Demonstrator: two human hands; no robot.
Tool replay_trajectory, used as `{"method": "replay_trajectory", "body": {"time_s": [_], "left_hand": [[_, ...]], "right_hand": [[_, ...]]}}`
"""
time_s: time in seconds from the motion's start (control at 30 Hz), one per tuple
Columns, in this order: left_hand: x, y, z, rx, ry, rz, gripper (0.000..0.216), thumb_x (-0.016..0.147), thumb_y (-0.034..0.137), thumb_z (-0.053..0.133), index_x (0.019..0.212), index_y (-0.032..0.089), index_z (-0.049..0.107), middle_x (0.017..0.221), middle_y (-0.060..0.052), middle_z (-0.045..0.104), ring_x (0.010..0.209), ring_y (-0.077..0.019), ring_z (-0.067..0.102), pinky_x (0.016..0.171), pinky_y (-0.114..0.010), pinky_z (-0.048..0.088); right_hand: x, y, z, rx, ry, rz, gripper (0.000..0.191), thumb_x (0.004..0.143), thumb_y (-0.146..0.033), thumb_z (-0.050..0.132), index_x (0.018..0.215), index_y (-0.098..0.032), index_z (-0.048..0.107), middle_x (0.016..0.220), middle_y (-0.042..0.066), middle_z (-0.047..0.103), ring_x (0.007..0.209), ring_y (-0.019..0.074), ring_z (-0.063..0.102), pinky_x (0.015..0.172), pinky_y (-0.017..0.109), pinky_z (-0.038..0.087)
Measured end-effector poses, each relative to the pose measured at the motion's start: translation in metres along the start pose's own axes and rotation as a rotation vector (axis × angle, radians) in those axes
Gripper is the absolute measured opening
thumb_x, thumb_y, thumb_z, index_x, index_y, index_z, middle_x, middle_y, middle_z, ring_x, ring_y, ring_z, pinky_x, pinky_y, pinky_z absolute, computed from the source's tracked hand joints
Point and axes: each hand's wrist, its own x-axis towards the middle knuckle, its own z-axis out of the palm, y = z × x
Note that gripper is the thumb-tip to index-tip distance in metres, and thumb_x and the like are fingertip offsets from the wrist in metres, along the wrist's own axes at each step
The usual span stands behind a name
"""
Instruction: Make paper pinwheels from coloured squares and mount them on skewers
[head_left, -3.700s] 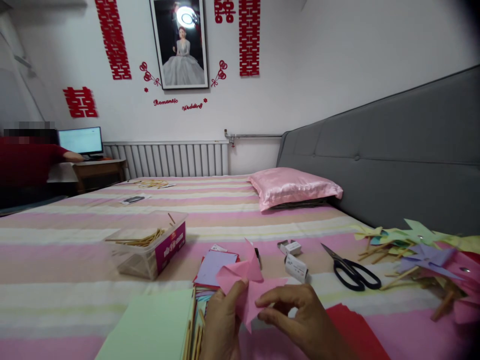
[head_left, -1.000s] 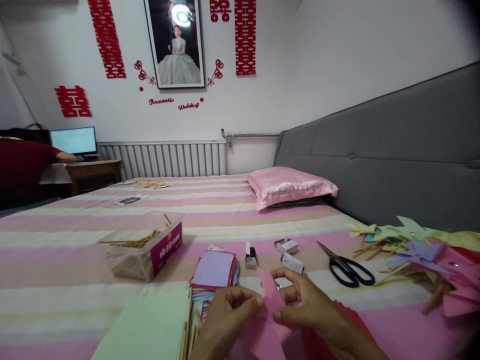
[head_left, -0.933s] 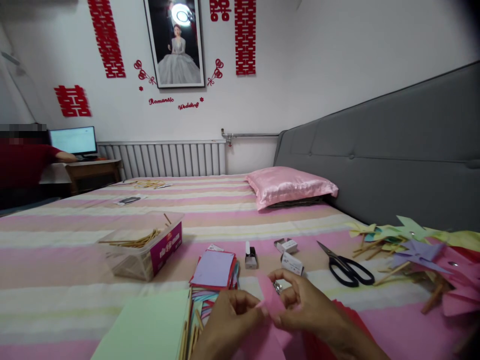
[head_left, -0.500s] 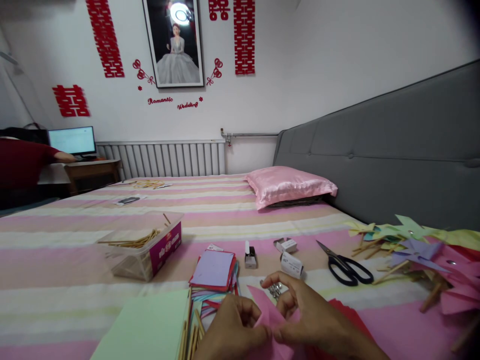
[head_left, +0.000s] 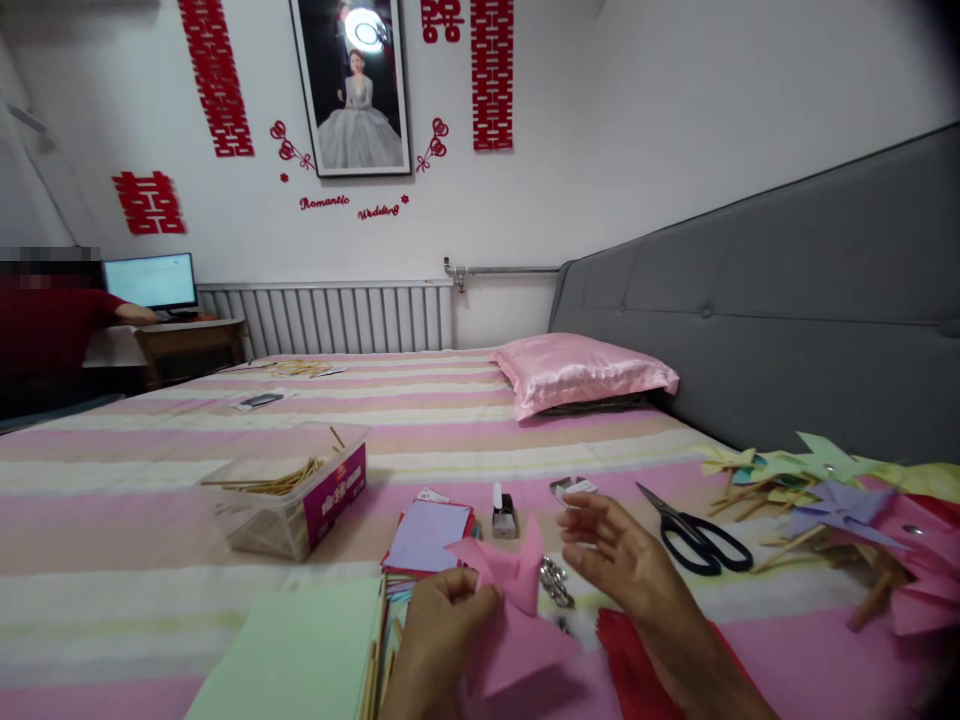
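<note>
Between the thumb and fingers of my left hand (head_left: 444, 640) is a pink paper pinwheel (head_left: 517, 630), partly folded, its points sticking up. My right hand (head_left: 619, 560) is off the paper, fingers apart and holding nothing, just right of a small heap of silvery metal fasteners (head_left: 555, 582). Red paper (head_left: 637, 665) lies under my right wrist. Beyond my left hand sits a stack of coloured paper squares (head_left: 427, 535), lilac on top. Pale green sheets (head_left: 292, 650) and thin wooden sticks (head_left: 369, 680) lie to its left.
Black-handled scissors (head_left: 697, 535) rest on the striped bedspread, right of my right hand. Finished pinwheels (head_left: 840, 515) pile up at far right. A clear box (head_left: 292, 500) holds sticks. Small boxes (head_left: 504, 515), a pink pillow (head_left: 577, 375) and a person at a desk (head_left: 52, 325) are farther off.
My right hand has let go of the pink paper and moved up and right, its fingers opening. The left hand keeps the paper, which now shows more fully.
</note>
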Motion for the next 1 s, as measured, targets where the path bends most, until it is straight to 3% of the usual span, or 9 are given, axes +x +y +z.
{"method": "replay_trajectory", "body": {"time_s": [0.07,0.17,0.27,0.33,0.47,0.7,1.0], "left_hand": [[0.0,0.004,-0.003,-0.102,0.047,-0.02,0.025,0.055,0.032,0.067,0.049,0.016,0.049,0.041,0.005,0.048,0.038,-0.0066,0.04,0.041,-0.019,0.027],[-0.007,0.013,-0.002,-0.332,0.061,-0.044,0.019,0.057,0.025,0.068,0.054,0.014,0.053,0.044,0.002,0.054,0.04,-0.0086,0.047,0.044,-0.02,0.034],[-0.015,0.021,0.004,-0.516,0.086,-0.052,0.01,0.059,0.015,0.067,0.057,0.013,0.058,0.044,0.002,0.055,0.041,-0.0086,0.048,0.044,-0.02,0.037],[-0.017,0.022,0.007,-0.564,0.099,-0.083,0.009,0.06,0.012,0.067,0.056,0.012,0.059,0.043,0.003,0.053,0.041,-0.0081,0.048,0.043,-0.019,0.037],[-0.02,0.022,0.01,-0.628,0.039,-0.131,0.011,0.061,0.012,0.065,0.054,0.013,0.057,0.043,0.003,0.052,0.04,-0.0083,0.047,0.042,-0.019,0.038],[-0.023,0.021,0.016,-0.623,0.048,-0.103,0.014,0.06,0.012,0.067,0.051,0.014,0.057,0.044,0.003,0.055,0.043,-0.0075,0.049,0.047,-0.018,0.041],[-0.013,0.009,0.018,-0.424,0.079,0.048,0.019,0.06,0.026,0.07,0.056,0.013,0.057,0.046,0.004,0.056,0.043,-0.007,0.046,0.046,-0.019,0.034]], "right_hand": [[-0.002,-0.004,0.0,-0.004,0.038,-0.05,0.027,0.065,-0.035,0.068,0.087,-0.021,0.058,0.065,-0.002,0.055,0.063,0.0144,0.054,0.057,0.024,0.043],[-0.01,-0.007,0.004,-0.068,-0.168,-0.036,0.01,0.069,-0.026,0.063,0.076,-0.019,0.062,0.05,-0.004,0.055,0.045,0.0111,0.05,0.044,0.022,0.039],[-0.018,-0.009,0.013,-0.225,-0.415,-0.026,0.021,0.067,-0.014,0.06,0.085,-0.019,0.068,0.057,0.0,0.065,0.048,0.0126,0.055,0.048,0.023,0.042],[-0.021,-0.01,0.019,-0.331,-0.479,-0.037,0.029,0.066,-0.01,0.059,0.089,-0.022,0.07,0.065,0.001,0.07,0.055,0.0137,0.059,0.052,0.023,0.044],[-0.02,-0.009,0.024,-0.417,-0.432,-0.067,0.024,0.067,-0.01,0.061,0.082,-0.025,0.073,0.072,0.001,0.073,0.057,0.0136,0.061,0.056,0.022,0.047],[-0.019,0.006,0.027,-0.38,-0.353,-0.103,0.008,0.069,-0.021,0.065,0.07,-0.018,0.072,0.056,0.002,0.069,0.049,0.0143,0.06,0.048,0.022,0.044],[-0.019,0.009,0.037,-0.16,-0.164,0.006,0.024,0.071,-0.036,0.063,0.061,-0.014,0.063,0.062,0.001,0.061,0.05,0.0133,0.06,0.048,0.021,0.045]]}}
